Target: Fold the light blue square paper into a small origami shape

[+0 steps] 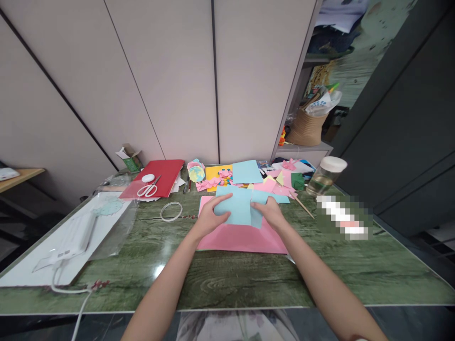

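Note:
A sheet of light blue paper (232, 206) is held above pink paper (241, 239) lying on the table. My left hand (210, 215) grips its left side, thumb below and fingers along the upper part. On the right, my right hand (268, 212) pinches a narrower light blue piece (256, 219), which hangs lower than the rest. Whether this piece is torn off or folded from the sheet I cannot tell. Behind the hands lie another light blue sheet (247, 171), yellow paper (213, 173) and folded pink paper pieces (209, 183).
White-handled scissors (147, 190) rest on a red folder (161, 177) at the left. A white ring (171, 211) lies nearer. To the right are a wooden stick (302, 205) and a lidded bottle (325, 176). A power strip (76, 237) with its cable occupies the left side.

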`<state>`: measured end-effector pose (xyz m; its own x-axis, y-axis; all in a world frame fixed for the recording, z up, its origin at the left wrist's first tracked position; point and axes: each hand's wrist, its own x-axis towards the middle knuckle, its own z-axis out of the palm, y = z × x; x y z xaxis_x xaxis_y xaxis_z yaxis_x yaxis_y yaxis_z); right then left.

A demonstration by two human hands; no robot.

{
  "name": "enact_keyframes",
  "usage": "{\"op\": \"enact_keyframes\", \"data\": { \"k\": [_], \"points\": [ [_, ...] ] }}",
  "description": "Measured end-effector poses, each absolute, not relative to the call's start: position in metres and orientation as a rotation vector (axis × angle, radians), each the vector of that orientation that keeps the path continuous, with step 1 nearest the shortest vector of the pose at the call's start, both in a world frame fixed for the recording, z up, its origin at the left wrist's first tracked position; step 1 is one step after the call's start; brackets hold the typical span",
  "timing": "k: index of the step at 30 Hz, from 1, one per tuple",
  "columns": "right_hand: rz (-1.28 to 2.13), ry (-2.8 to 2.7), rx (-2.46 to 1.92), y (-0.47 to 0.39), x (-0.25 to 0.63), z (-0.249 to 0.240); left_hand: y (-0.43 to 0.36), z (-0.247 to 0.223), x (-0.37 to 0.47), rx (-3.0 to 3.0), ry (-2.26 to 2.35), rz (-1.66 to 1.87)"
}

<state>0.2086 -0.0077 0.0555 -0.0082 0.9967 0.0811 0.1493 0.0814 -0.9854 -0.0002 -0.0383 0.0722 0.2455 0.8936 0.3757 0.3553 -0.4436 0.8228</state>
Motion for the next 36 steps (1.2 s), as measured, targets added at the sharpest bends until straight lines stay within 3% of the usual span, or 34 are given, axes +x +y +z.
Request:
{"op": "enact_keyframes", "data": {
  "k": [18,30,36],
  "points": [
    [1.146,-1.239,-1.175,-0.005,0.207,0.045,-0.037,0.07,0.002,1.913,1.165,1.199],
    [1.594,-1.189,-0.924,-0.012,0.208,0.058,-0.031,0.065,-0.003,1.842,1.108,1.223],
    [1.636,-1.244,-0.886,-0.009,0.213,0.057,-0.028,0.064,-0.007,1.835,1.117,1.238]
  ]
}}
